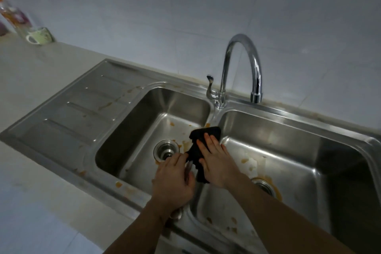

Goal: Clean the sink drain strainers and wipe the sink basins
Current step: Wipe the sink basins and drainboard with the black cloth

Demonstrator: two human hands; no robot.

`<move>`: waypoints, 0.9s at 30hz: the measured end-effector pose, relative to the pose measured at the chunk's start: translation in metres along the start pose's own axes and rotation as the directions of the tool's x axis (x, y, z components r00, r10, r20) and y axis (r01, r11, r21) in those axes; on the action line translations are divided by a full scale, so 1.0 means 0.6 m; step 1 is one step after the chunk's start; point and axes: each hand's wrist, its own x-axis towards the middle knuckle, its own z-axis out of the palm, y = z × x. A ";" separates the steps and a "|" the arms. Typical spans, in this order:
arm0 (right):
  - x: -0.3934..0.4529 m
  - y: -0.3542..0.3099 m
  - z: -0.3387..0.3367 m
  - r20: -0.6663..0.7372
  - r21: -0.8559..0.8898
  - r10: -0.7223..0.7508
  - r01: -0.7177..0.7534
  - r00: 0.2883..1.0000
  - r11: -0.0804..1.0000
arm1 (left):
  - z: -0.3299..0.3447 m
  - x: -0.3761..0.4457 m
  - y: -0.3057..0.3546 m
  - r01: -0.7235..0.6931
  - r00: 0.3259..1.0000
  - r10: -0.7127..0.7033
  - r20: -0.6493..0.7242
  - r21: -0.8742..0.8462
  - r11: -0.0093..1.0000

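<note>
Honestly, I read no writing anywhere. My right hand (pixel 216 163) presses flat, fingers straight, on the black cloth (pixel 203 146) draped over the divider between the basins. My left hand (pixel 173 183) curls around something metallic, mostly hidden. My right arm half covers the right drain strainer (pixel 262 184).

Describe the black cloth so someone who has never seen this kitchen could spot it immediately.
Start at the chrome faucet behind the double steel sink. Follow the divider between the basins toward the camera: the black cloth is draped over it, under the right hand. It is the only dark, soft thing among stained, shiny metal.
</note>
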 end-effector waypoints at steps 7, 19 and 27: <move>0.108 0.075 -0.043 -0.068 0.025 0.077 -0.075 0.995 0.997 | 0.078 0.061 0.021 0.108 0.978 -0.082 0.190 -0.133 0.985; 0.056 0.065 -0.007 -0.158 0.137 -0.056 0.078 0.986 0.988 | 0.082 0.062 0.017 0.094 0.989 -0.067 0.130 -0.211 0.973; 0.152 0.076 -0.023 -0.190 0.224 0.208 -0.164 0.959 0.961 | 0.091 0.061 0.015 0.115 0.986 -0.093 0.140 -0.161 0.980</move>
